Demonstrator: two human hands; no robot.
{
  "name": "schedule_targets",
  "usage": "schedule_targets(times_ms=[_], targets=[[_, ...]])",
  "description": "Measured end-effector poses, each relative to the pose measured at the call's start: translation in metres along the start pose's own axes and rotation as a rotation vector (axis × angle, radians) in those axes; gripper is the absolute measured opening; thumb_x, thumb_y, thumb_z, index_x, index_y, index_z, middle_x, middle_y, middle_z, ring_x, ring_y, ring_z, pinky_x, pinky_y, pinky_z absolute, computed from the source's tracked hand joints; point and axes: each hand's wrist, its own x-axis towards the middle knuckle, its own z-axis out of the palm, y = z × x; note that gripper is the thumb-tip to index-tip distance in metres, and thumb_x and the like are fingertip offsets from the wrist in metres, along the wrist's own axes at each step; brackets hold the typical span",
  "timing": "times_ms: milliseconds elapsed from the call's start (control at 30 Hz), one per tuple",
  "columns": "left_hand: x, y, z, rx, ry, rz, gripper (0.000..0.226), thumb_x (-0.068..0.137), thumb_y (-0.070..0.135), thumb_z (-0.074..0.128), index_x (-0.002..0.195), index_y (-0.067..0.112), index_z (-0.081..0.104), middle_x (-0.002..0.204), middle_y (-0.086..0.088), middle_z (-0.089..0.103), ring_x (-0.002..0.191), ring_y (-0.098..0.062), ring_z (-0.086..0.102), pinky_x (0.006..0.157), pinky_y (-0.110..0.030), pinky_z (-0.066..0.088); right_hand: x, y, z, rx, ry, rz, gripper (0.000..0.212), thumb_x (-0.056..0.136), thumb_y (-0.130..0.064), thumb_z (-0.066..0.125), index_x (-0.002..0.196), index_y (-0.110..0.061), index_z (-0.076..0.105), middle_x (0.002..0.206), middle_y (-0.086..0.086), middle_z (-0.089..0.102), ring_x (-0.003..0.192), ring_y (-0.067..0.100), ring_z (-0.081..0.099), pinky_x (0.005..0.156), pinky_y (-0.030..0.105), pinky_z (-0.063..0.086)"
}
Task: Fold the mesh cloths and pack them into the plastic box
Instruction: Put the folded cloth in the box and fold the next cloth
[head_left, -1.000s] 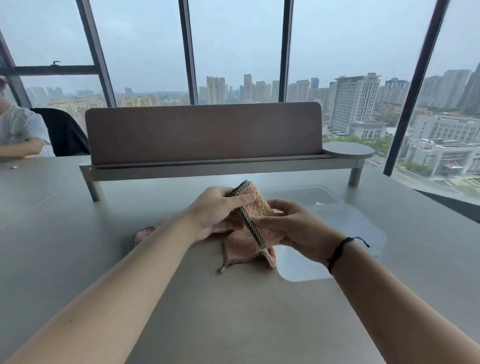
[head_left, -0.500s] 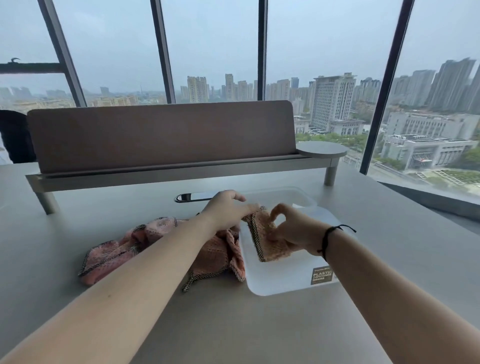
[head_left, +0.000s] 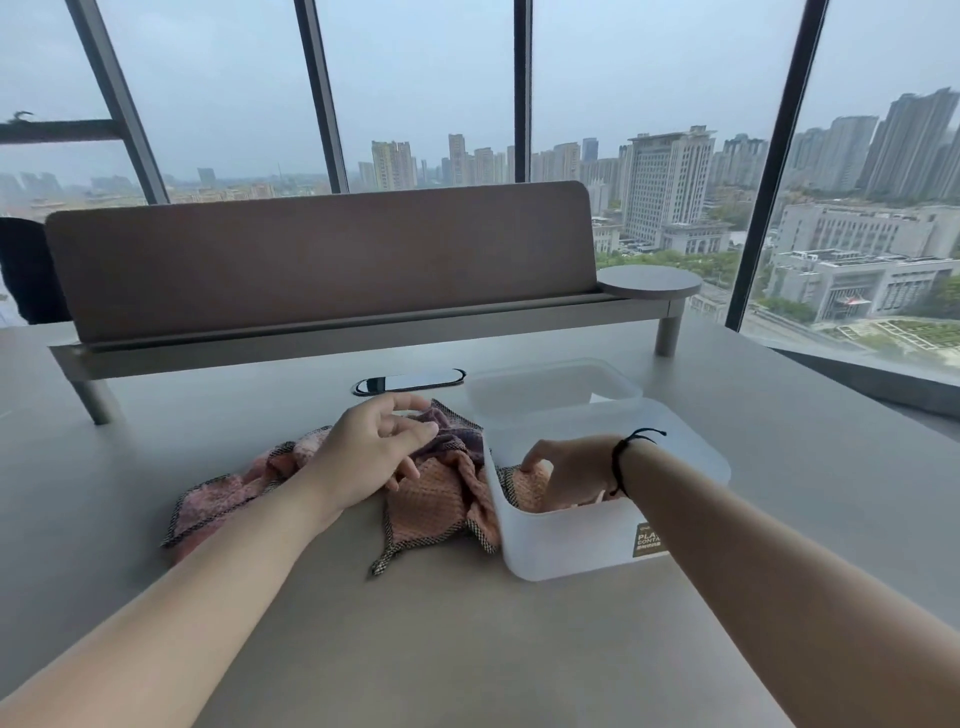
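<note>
The right hand (head_left: 566, 475) is down inside the box (head_left: 571, 545), fingers curled onto a folded cloth (head_left: 530, 488) that lies against the box's left wall. Whether it grips that cloth or only presses it flat I cannot tell, as the frosted wall blurs the fingertips. The left hand (head_left: 371, 457) hovers just over the pile (head_left: 441, 493) of unfolded cloths, fingers loosely curled and holding nothing.

The next move, as I judge it, turns on one relation: the pile lies directly under and slightly right of the left hand, touching the box's left wall, so the left hand is much nearer the next cloth than the right, which must first come up out of the box. The pile's long axis runs left to right across the table (head_left: 467, 649), from a pink end near the left forearm to a peach sheet draped against the box.

The cloths are soft waffle-weave squares in pink, peach and a mauve tone, edged with dark checked binding (one corner trails toward the viewer). They will likely slump and snag on each other when lifted. The box is translucent white plastic, rounded at the corners, with a label on its front; its lid (head_left: 550, 384) lies just behind it.
</note>
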Motion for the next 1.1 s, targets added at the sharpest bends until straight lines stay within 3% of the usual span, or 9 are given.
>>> schedule_targets(times_ms=[200,333,400,467,567,667,867,967,1100], targets=[[-0.020,-0.019,-0.013,0.109,0.008,-0.012,0.016,0.091,0.026,0.068,0.107,0.028,0.064,0.090,0.003,0.074,0.061,-0.015,0.068,0.051,-0.026,0.050,-0.001,-0.007,0.003,-0.051,0.044,-0.053,0.057,0.090,-0.030,0.061,0.143,-0.032,0.042,0.096,-0.006,0.054,0.076,0.013,0.053,0.057,0.016,0.040],[-0.036,-0.044,-0.022,0.391,-0.002,0.007,0.021,0.088,0.037,0.070,0.109,0.034,0.066,0.106,0.016,0.068,0.078,0.002,0.059,0.079,-0.028,0.048,-0.014,-0.018,-0.007,-0.038,0.069,0.009,0.058,0.084,-0.030,0.069,0.138,-0.038,0.050,0.099,-0.003,0.058,0.083,0.019,0.056,0.067,0.025,0.054],[-0.047,-0.054,-0.018,0.569,-0.096,0.021,0.036,0.086,0.049,0.068,0.120,0.037,0.063,0.122,0.020,0.060,0.102,-0.002,0.056,0.092,-0.028,0.044,-0.013,-0.029,-0.010,-0.103,0.309,-0.008,0.049,0.085,-0.036,0.072,0.131,-0.029,0.059,0.121,-0.002,0.059,0.108,0.022,0.057,0.085,0.030,0.051],[-0.054,-0.064,-0.010,0.742,-0.152,0.069,0.048,0.083,0.060,0.063,0.126,0.038,0.061,0.129,0.017,0.056,0.117,-0.010,0.050,0.098,-0.030,0.042,-0.015,-0.047,-0.006,-0.065,0.640,-0.071,0.032,0.088,-0.038,0.066,0.118,-0.028,0.065,0.124,-0.002,0.063,0.115,0.022,0.057,0.087,0.032,0.049],[-0.058,-0.067,-0.006,0.892,-0.049,0.177,0.033,0.090,0.050,0.057,0.113,0.030,0.069,0.114,0.008,0.064,0.109,-0.018,0.058,0.090,-0.034,0.048,-0.027,-0.083,0.018,-0.079,0.887,-0.306,0.021,0.089,-0.034,0.059,0.107,-0.028,0.067,0.109,-0.001,0.066,0.102,0.024,0.062,0.072,0.031,0.044],[-0.066,-0.055,-0.007,1.008,-0.038,0.184,0.022,0.096,0.033,0.046,0.102,0.021,0.063,0.108,0.000,0.062,0.104,-0.025,0.061,0.077,-0.036,0.046,-0.032,-0.116,0.063,-0.214,0.747,-0.471,0.029,0.083,-0.038,0.058,0.111,-0.029,0.064,0.113,-0.002,0.064,0.104,0.025,0.061,0.074,0.032,0.041],[-0.088,-0.034,-0.051,0.566,0.006,0.116,0.008,0.095,0.033,0.053,0.093,0.027,0.058,0.079,0.012,0.063,0.069,-0.009,0.060,0.064,-0.030,0.047,-0.009,-0.133,0.115,0.043,0.648,-0.324,0.018,0.083,-0.038,0.054,0.094,-0.024,0.058,0.100,0.000,0.069,0.096,0.030,0.064,0.069,0.037,0.051],[-0.096,-0.024,-0.077,0.486,0.116,0.159,0.005,0.093,0.028,0.063,0.091,0.024,0.064,0.079,0.013,0.066,0.073,-0.002,0.059,0.071,-0.024,0.042,-0.013,-0.145,0.108,0.197,0.740,-0.357,0.016,0.085,-0.023,0.047,0.093,-0.021,0.061,0.101,0.007,0.070,0.099,0.033,0.061,0.074,0.040,0.051],[-0.107,-0.008,-0.113,0.450,0.181,0.139,0.032,0.070,0.032,0.086,0.096,0.025,0.069,0.080,0.014,0.069,0.063,-0.007,0.064,0.068,-0.024,0.049,-0.026,-0.157,0.093,0.273,0.809,-0.427,0.014,0.085,-0.026,0.054,0.090,-0.015,0.062,0.091,0.007,0.071,0.090,0.031,0.060,0.072,0.038,0.049]])
